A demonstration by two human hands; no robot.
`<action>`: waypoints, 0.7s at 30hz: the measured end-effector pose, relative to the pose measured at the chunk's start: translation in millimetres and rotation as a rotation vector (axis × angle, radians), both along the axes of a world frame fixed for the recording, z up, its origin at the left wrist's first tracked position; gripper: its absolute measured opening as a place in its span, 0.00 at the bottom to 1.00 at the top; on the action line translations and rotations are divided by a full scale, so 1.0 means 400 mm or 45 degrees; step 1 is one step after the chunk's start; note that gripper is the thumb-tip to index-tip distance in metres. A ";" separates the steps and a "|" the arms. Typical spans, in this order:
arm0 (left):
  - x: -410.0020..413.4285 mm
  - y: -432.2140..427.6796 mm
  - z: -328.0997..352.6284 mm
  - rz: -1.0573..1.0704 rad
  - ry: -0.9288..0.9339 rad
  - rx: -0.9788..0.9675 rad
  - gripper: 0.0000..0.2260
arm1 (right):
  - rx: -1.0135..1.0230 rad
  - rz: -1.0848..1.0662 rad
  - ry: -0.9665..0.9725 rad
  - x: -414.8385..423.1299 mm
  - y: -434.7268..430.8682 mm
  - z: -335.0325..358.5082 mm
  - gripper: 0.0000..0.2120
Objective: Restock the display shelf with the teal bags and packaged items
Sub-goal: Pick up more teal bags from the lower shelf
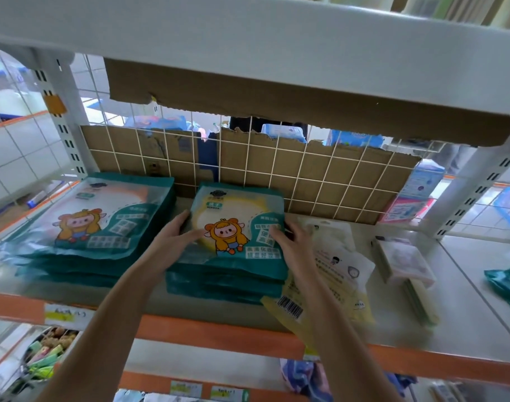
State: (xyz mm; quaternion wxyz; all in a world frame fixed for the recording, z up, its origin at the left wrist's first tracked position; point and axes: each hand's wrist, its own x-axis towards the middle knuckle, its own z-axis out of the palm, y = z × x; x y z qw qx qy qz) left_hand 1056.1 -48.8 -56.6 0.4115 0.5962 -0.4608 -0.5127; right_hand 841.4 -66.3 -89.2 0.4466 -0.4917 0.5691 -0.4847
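A stack of teal bags with a cartoon figure lies in the middle of the white display shelf. My left hand holds the top bag's left edge, thumb on top. My right hand holds its right edge, fingers lying on the bag's face. A second, larger stack of teal bags lies to the left. Yellow packaged items with a barcode lie flat just right of the middle stack, partly under my right wrist. Another teal bag shows at the far right edge.
A small pile of clear-wrapped packs lies right of the yellow items. A wire grid backed with cardboard closes the rear. Another shelf hangs close overhead. An orange rail with price tags edges the front; goods fill the shelf below.
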 end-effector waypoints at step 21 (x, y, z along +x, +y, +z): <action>0.034 -0.006 0.017 -0.165 -0.190 -0.193 0.30 | -0.008 -0.087 0.426 -0.046 0.074 0.061 0.28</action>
